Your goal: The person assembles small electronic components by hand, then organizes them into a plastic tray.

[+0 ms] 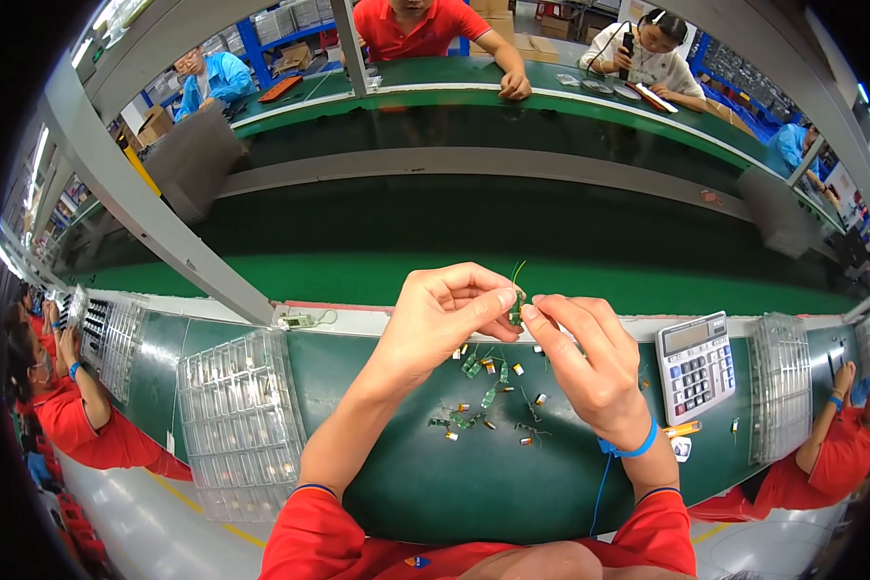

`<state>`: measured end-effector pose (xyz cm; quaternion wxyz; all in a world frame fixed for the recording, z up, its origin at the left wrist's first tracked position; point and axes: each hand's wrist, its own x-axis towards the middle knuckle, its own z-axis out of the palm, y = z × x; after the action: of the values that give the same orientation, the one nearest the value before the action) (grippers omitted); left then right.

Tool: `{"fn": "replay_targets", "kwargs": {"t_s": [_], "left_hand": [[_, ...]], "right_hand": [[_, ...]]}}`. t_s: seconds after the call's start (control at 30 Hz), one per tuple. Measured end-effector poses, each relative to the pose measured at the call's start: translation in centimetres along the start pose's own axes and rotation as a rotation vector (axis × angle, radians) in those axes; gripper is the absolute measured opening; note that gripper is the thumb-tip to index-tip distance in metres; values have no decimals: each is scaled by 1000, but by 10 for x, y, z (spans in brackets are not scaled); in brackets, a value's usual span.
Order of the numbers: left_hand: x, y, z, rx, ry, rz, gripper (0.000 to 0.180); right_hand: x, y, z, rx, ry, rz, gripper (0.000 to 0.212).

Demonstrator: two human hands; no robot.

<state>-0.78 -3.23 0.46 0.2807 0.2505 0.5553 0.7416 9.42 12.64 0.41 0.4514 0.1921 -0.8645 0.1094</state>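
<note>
Between my two hands, above the green bench (387,483), is a small green circuit board (516,311) with thin yellow-green wires rising from it. My left hand (459,304) pinches the board between thumb and fingers. My right hand (585,358) is closed at the board's right side, its thumb and forefinger pressed together; whatever lies between those tips is too small to make out. A blue wrist strap (636,445) with a cord circles my right wrist. Below my hands, several more small circuit boards (488,397) with wires and little silver-and-yellow parts lie scattered on the bench.
Left stands a clear compartment tray (242,416), stacked with others; another clear tray stack (781,387) is at right. A calculator (695,364) and an orange-yellow marker-like stick (682,429) lie right of my hand. Beyond runs a green conveyor belt (377,275). Co-workers sit opposite and on both sides.
</note>
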Motion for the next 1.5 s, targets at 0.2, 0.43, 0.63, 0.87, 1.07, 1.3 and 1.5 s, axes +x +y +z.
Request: {"fn": "replay_targets", "kwargs": {"t_s": [0.2,0.43,0.63,0.87,1.07,1.3,1.5], "left_hand": [[1,5,-3,31,-25,-40,13],[2,5,-2,36,-10,-60,11],[-3,-1,6,63,13,40,11],[-7,-10,17,118,43,170,14],[-13,-10,18,59,48,191,14],[-13,-2,20,-34,26,129,14],[-12,2,20,11,63,176,14]], "right_hand": [[3,-2,-6,23,-67,10,31],[1,-1,-7,64,-63,47,34],[5,-10,-8,168,13,291,18],[6,-11,-18,471,-42,682,8],[2,-10,-16,676,-82,838,12],[-3,-7,-12,718,-25,804,9],[2,0,-8,826,-6,852,10]]}}
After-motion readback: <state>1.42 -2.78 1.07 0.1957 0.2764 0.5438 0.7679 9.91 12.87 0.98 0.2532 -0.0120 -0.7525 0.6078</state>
